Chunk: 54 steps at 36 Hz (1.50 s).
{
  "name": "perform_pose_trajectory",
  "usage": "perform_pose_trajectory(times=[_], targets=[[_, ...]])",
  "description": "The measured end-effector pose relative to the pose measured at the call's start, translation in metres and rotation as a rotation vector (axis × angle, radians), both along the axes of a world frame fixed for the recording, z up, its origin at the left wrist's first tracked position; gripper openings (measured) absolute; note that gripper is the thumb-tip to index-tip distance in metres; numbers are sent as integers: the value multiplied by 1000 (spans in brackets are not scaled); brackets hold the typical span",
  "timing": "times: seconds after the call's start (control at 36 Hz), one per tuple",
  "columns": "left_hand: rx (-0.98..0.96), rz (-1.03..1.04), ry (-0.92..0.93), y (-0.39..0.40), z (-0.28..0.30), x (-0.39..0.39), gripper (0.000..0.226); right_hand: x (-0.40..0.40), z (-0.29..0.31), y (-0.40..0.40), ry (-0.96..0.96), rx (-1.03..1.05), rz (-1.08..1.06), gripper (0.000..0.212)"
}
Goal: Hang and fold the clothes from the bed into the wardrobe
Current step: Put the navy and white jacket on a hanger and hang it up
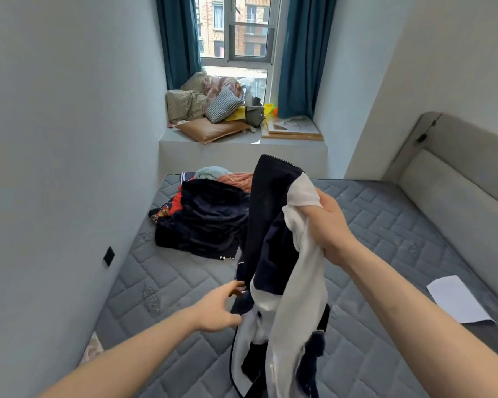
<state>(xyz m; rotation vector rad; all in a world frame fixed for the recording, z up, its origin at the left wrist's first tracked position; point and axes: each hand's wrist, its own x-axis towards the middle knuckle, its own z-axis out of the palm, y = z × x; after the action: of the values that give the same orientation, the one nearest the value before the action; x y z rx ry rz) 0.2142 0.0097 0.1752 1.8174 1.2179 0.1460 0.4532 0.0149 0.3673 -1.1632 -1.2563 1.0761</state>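
While gripped by right hand [329,228]: navy-white garment [273,254] above mattress [385,225]; left hand [217,307] loosely spread, touching it.

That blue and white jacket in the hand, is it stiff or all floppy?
Probably floppy: the jacket droops in loose folds below the right hand that grips it near the top. It looks fairly light, since one hand holds it up above the mattress. Its dangling lower part would likely swing; the left hand reaches toward that side.
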Motion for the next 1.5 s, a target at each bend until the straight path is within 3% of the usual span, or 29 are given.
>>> perform_pose_trajectory(times=[0.11,0.22,0.31,0.42,0.58,0.72,0.86,0.97,1.03,1.11,1.31,1.5], targets=[[41,213,-129,17,-11,19,59,-4,9,-8,-1,-26,10,13],[212,165,54,40,-6,29,3,0,18,-19,-10,-37,-7,15],[257,244,54,58,-1,14,34,23,24,-28,28,-57,-95,20],[322,324,-78,75,23,-27,33,79,25,-51,-16,-131,-173,38],[202,-7,-80,65,116,-65,20,149,11,-90,-184,-336,-80,32],[62,-130,-208,36,208,-62,52,168,8,-109,-239,-382,46,26],[66,-211,-171,20,263,-76,60,175,6,-121,-78,-377,48,36],[47,-163,-159,17,279,-92,47,188,15,-124,97,-371,58,32],[17,-86,-93,23,276,-97,50,187,19,-118,148,-382,10,30],[3,52,102,37,259,-97,47,179,17,-98,72,-390,-57,31],[88,199,309,79,177,-90,37,148,-37,-37,-394,-290,-179,36],[118,123,446,116,80,-79,40,141,-137,10,-740,-484,-193,44]])
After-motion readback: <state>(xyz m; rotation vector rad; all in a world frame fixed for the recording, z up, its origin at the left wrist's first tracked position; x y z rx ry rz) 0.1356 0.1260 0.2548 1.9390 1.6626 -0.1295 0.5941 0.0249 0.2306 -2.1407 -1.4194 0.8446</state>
